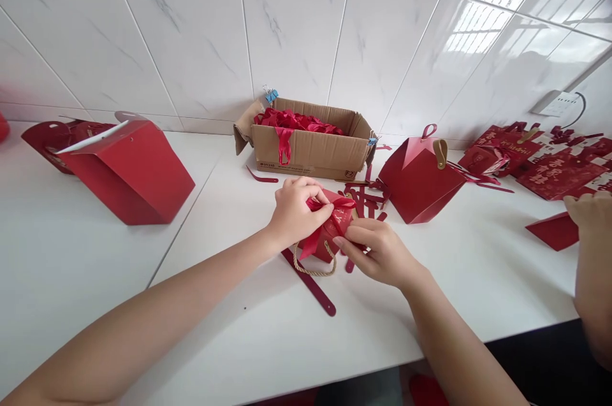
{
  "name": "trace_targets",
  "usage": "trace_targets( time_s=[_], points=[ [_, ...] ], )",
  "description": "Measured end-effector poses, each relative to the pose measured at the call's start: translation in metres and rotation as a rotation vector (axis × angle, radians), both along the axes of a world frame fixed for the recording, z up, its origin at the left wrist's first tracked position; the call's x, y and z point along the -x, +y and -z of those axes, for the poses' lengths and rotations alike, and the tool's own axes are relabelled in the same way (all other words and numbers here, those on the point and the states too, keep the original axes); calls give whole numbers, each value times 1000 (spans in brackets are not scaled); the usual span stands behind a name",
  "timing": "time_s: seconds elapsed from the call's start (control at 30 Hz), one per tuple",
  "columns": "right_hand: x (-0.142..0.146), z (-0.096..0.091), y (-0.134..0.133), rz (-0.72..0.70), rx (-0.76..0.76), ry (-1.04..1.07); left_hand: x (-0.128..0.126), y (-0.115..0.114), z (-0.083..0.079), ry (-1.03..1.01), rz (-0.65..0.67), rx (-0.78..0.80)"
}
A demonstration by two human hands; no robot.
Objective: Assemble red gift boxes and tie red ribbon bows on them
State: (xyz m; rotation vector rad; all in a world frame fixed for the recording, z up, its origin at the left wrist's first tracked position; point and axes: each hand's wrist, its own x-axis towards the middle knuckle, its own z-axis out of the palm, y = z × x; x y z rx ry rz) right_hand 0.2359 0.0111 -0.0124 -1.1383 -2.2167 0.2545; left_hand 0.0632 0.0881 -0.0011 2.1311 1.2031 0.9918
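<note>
Head view: I see the left hand [296, 210] pinching a shiny red satin ribbon [312, 243] on a small red cardboard box [328, 235], between the white bench's [224, 323] front and back edges; the right hand [377, 253], nearly closed, pinches it too.

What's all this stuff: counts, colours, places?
flat tabletop: one, white, foreground
marbled wall tiles: several, white, behind
socket panel: one, white, right wall
cardboard carton: one, brown, back centre
satin ribbons: many, red, in carton
binder clips: two, blue, on carton
flat strips: many, dark red, centre
peaked card box: one, red, right
angular card boxes: at least two, red, left
printed card packages: several, red, far right
ribboned, rope-handled card box: one, red, centre
co-worker's hand: one, bare, right edge
left hand: one, bare, pinching ribbon
right hand: one, bare, beside ribbon
</note>
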Motion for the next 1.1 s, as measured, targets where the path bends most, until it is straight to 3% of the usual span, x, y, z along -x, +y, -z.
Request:
trace_targets(
  time_s=[0.3,0.43,0.47,0.53,0.63,0.77,1.1],
  points=[
    [7,4,1,-136,-258,-27,-2,0,0,20,-28,1],
    [1,0,1,-272,-349,190,-1,2,0,5,3,33],
    [-2,0,2,-232,-355,297,0,2,0,-7,21,47],
    [-7,1,7,-18,-327,486,0,2,0,-53,71,95],
    [-12,5,14,256,-218,552,0,3,-2,-136,139,168],
    [-9,11,18,284,-85,434,-1,2,-2,-168,176,177],
    [-2,15,18,379,-81,379,-3,-1,0,-193,198,213]
  ],
)
